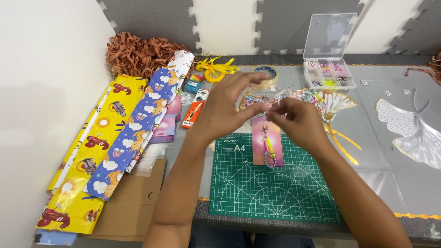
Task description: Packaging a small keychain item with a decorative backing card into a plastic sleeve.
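Both hands are up over the middle of the tabletop (381,183). The left hand (227,103) and the right hand (298,121) meet at their tips. The fingers (271,106) of both hands are pinched together on the top of a clear little bag with a pink card (266,144) inside. A bead charm (268,154) in pink, yellow and blue-green hangs on the card. The card hangs down from the fingers, over the top part of a green cutting mat (275,188).

To the left lie rolls of gift paper. One is yellow with red cars (92,151), and one is blue with clouds (138,128). A flat piece of brown cardboard (133,202) lies under their near ends. An orange cutter in its pack (194,110) lies just beside the left hand. Behind the paper is a heap of brown paper shreds (138,55). A yellow ribbon (216,69) and a roll of clear tape (266,76) lie farther back. On the right at the back stands a clear bead box (328,69) with its lid up. White leaf shapes with pearls (409,128) lie at the far right
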